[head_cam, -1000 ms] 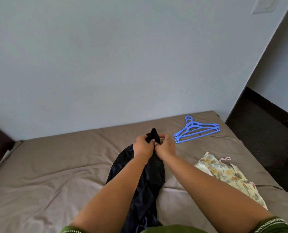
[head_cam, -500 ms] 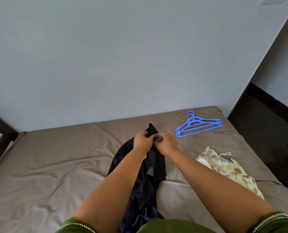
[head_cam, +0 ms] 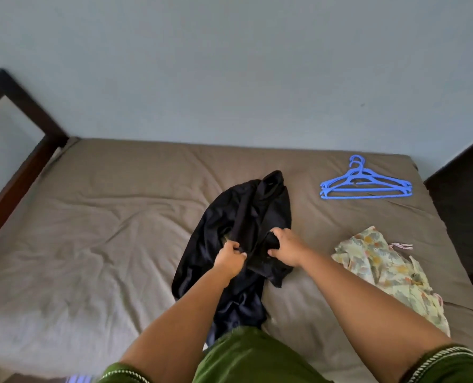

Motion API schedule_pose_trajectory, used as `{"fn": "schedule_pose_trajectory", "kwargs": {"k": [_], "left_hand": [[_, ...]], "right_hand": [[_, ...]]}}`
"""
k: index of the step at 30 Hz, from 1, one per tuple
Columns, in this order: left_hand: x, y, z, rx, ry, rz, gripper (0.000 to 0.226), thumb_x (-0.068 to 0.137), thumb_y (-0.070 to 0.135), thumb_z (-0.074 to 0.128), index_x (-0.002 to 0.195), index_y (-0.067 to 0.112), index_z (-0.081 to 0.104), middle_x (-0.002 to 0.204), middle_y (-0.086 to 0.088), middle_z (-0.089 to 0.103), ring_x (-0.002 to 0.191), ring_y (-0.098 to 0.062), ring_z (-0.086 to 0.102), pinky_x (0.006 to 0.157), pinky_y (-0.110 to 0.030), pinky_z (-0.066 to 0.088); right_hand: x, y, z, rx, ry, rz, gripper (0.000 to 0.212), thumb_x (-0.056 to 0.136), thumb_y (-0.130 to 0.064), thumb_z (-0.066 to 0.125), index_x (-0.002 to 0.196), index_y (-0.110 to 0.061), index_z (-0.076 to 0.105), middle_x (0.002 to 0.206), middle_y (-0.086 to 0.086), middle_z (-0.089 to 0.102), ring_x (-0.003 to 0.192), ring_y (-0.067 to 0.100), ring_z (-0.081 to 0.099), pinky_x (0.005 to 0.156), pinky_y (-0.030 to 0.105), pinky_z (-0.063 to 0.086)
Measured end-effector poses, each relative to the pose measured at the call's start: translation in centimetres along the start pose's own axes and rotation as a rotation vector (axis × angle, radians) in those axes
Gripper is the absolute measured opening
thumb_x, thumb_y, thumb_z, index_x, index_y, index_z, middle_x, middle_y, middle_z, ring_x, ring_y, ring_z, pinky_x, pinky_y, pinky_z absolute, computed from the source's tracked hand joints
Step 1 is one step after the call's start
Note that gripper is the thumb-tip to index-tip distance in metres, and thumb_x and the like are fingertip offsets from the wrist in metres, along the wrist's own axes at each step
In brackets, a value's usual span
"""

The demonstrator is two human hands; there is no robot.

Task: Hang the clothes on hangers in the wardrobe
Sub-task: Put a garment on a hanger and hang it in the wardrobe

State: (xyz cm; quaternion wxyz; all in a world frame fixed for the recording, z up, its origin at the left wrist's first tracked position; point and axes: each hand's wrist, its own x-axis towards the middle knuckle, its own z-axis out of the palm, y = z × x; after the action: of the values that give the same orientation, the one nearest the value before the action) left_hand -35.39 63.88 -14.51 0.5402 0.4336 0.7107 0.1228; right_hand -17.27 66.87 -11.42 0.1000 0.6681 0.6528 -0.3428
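Garment gripped by both hands' fingers.

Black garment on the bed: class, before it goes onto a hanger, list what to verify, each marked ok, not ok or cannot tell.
1. Left hand grips the black garment: ok.
2. Right hand grips it: ok.
3. Garment spread flat: not ok, bunched.
4. Neck opening found: cannot tell.
5. Hangers free on the bed: ok.
6. Floral garment clear of the black one: ok.
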Motion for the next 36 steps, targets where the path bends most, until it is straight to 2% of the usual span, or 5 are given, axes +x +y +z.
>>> {"fn": "schedule_pose_trajectory", "kwargs": {"k": [4, 18, 28, 33, 36], "left_hand": [[1.1, -8.3, -1.5, 0.102, 0.070, -0.153, 0.050, 0.091, 0.029, 0.062, 0.134, 0.011, 0.044, 0.125, -0.010, 0.060, 0.115, -0.028, 0.057, 0.098, -0.034, 0.044], [7.1, -25.7, -3.9, -0.229, 0.323, -0.565, 0.060, 0.099, 0.040, 0.046, 0.145, 0.005, 0.030, 0.144, -0.016, 0.043, 0.126, -0.036, 0.047, 0.091, -0.035, 0.042], [10.1, -22.2, -4.9, -0.690, 0.422, -0.449, 0.036, 0.101, 0.029, 0.045, 0.127, 0.006, 0.055, 0.116, -0.011, 0.061, 0.111, -0.030, 0.057, 0.087, -0.032, 0.044], [5.9, -16.5, -8.8, -0.981, 0.490, -0.305, 0.042, 0.102, 0.035, 0.042, 0.136, 0.010, 0.049, 0.128, -0.009, 0.057, 0.117, -0.028, 0.055, 0.104, -0.041, 0.044], [2.8, -12.0, -11.0, -1.073, 0.389, -0.266, 0.038, 0.102, 0.036, 0.045, 0.129, 0.011, 0.054, 0.112, -0.008, 0.062, 0.101, -0.025, 0.060, 0.084, -0.036, 0.051]], "right_hand": [[2.2, -1.6, 6.4, -0.250, -0.245, 0.027, 0.088, 0.091, -0.031, 0.062, 0.153, -0.028, 0.001, 0.155, 0.015, -0.011, 0.129, 0.036, 0.044, 0.108, 0.039, 0.037], [11.9, -11.7, 24.7, -0.135, -0.159, -0.409, 0.054, 0.096, -0.020, 0.051, 0.145, -0.027, 0.029, 0.150, 0.009, 0.025, 0.136, 0.031, 0.028, 0.108, 0.044, 0.034], [14.6, -13.6, 25.3, 0.319, -0.088, -0.174, 0.022, 0.087, -0.029, 0.068, 0.106, -0.029, 0.059, 0.112, 0.000, 0.059, 0.104, 0.021, 0.056, 0.086, 0.030, 0.048], [9.7, -14.2, 17.7, 0.411, -0.345, -0.287, 0.081, 0.063, -0.041, 0.086, 0.128, -0.042, 0.038, 0.123, -0.003, 0.051, 0.109, 0.018, 0.056, 0.088, 0.037, 0.053], [6.6, -14.4, 13.0, 0.388, -0.249, -0.336, 0.066, 0.073, -0.031, 0.081, 0.130, -0.031, 0.048, 0.113, -0.005, 0.057, 0.101, 0.014, 0.057, 0.087, 0.030, 0.050]]}}
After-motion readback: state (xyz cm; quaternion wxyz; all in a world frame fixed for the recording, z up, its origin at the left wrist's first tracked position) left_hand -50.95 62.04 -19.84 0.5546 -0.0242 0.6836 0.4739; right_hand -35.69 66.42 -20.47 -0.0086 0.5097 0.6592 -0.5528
